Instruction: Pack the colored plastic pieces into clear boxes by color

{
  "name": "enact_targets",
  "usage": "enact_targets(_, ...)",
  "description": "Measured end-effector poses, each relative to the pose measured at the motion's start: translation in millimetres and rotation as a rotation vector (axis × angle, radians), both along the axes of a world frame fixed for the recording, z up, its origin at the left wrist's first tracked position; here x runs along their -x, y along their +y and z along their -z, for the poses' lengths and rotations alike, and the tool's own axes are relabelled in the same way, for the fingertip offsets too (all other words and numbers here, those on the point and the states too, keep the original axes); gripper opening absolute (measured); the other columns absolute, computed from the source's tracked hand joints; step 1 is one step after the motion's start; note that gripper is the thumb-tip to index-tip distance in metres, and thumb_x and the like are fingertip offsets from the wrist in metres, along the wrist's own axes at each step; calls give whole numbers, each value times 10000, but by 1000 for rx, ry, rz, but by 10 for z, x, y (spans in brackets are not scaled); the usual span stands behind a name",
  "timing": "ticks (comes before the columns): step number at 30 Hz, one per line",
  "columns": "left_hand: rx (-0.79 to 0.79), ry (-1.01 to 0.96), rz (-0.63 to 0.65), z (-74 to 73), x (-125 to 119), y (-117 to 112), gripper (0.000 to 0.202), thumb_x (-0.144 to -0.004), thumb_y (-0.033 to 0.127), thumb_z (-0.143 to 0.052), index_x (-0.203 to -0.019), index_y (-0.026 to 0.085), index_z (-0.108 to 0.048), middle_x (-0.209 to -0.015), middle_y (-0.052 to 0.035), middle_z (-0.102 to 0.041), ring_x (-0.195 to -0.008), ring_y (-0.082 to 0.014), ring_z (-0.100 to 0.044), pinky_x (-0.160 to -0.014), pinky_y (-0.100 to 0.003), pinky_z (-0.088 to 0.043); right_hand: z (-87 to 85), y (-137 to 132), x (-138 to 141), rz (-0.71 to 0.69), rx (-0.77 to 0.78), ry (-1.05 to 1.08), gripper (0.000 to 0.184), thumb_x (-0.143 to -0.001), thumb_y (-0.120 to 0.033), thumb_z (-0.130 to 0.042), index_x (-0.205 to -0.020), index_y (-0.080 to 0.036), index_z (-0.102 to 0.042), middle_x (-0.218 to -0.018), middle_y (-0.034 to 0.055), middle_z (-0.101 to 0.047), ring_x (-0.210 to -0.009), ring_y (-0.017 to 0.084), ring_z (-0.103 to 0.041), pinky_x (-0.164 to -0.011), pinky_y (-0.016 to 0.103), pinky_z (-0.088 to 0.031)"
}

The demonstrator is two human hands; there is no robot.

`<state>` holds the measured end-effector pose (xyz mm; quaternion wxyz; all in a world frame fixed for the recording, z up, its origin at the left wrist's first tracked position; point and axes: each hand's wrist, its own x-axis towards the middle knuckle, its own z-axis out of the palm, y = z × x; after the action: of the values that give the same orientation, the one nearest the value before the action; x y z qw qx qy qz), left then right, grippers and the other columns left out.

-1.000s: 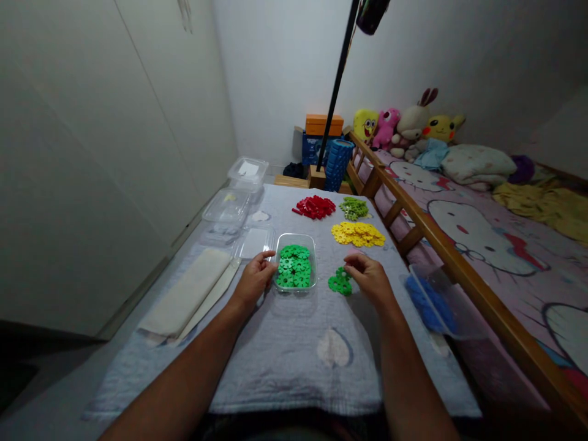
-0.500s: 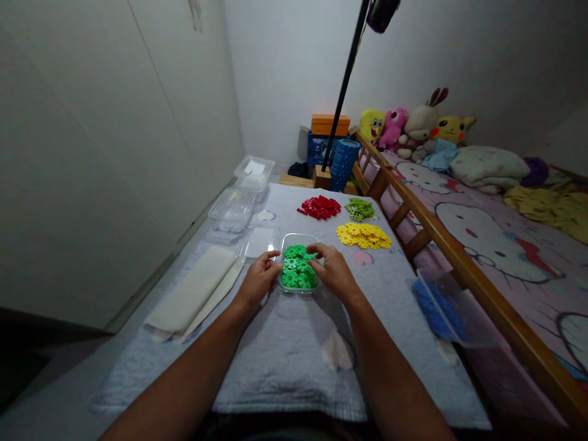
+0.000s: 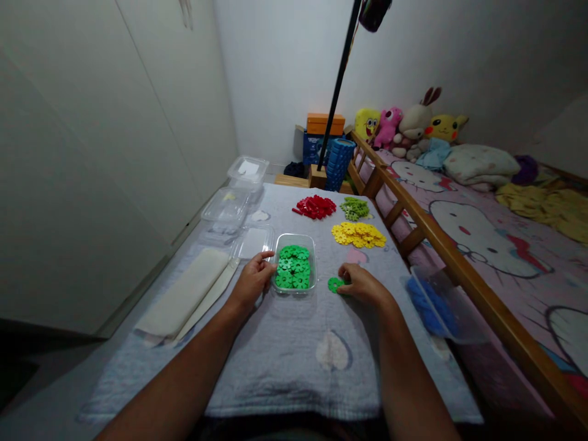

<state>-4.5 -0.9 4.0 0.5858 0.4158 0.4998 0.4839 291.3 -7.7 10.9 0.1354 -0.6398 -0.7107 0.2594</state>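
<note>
Green flower-shaped pieces (image 3: 293, 267) lie heaped inside a clear container (image 3: 316, 269), which stands on the pale blue cloth (image 3: 289, 349) between the two hands. At its left wall rests the left hand (image 3: 254, 277), forefinger stretched toward the rim and thumb below; whether it grips the wall or merely touches it cannot be told. Right of the container, the right hand (image 3: 364, 285) is down by a loose green piece (image 3: 334, 285) on the cloth, its thumb and forefinger set narrowly at that piece's edge; how firmly they pinch cannot be made out.

Beyond the right hand spreads a pile of yellow pieces (image 3: 358, 234), with lime-green pieces (image 3: 353, 208) behind it and red pieces (image 3: 315, 207) to their left. Just left of the container lies a flat clear lid (image 3: 252, 243), and nearer the person, a folded off-white cloth (image 3: 188, 294).
</note>
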Motion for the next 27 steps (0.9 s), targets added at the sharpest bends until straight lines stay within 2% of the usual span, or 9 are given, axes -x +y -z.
enact_targets(6, -1, -10, -6, -9, 0, -2, 519, -660, 402, -725, -1096, 160, -580, -552, 110, -450, -401, -67, -374, -395, -193, -290, 20, -31, -34, 23, 37, 130, 115, -611, -161, -677, -677, -192, -588, -625, -35, -570, -590, 123, -501, -531, 227, -296)
enact_targets(9, -2, -11, -4, -2, -1, 0, 515, -667, 398, -723, -1100, 159, -578, -548, 111, -446, -399, -64, -367, -395, -191, -279, -89, -38, -66, 28, 28, 188, 64, -654, -197, -642, -646, -187, -579, -602, -34, -557, -580, 124, -491, -539, 240, -312)
enact_targets(12, -4, -19, 0, 10, 1, 6, 517, -676, 396, -721, -1110, 158, -572, -548, 114, -441, -403, -60, -356, -403, -188, -279, -267, -8, 5, 38, -28, 284, 95, -733, -258, -607, -680, -179, -609, -641, -18, -589, -607, 129, -523, -578, 247, -375)
enact_targets(16, -11, -17, 3, 29, 9, 14, 521, -679, 407, -728, -1108, 156, -575, -544, 114, -429, -412, -60, -358, -407, -188, -278, -470, 115, 355, -30, -82, 376, 118, -794, -228, -568, -828, -176, -668, -737, -2, -659, -657, 132, -582, -626, 240, -427)
enact_targets(19, -15, -15, 13, 41, 14, 17, 524, -683, 410, -728, -1116, 158, -574, -552, 109, -444, -417, -66, -376, -408, -193, -293, -538, 232, 714, -150, -134, 270, 162, -789, -138, -572, -885, -187, -692, -771, 1, -692, -697, 137, -610, -666, 240, -431)
enact_targets(23, -17, -7, 12, 63, 20, 26, 516, -686, 405, -723, -1115, 158, -575, -553, 110, -449, -403, -67, -381, -399, -198, -293, -543, 365, 1102, -230, -189, 67, 221, -785, -79, -585, -908, -199, -724, -844, 18, -737, -759, 155, -637, -724, 251, -442)
enact_targets(27, -33, -14, 24, 82, 25, 34, 514, -698, 402, -714, -1119, 147, -566, -556, 114, -445, -401, -61, -371, -395, -195, -293, -492, 458, 1280, -265, -195, -18, 223, -791, -80, -600, -926, -183, -744, -917, 46, -747, -854, 179, -652, -808, 267, -460)
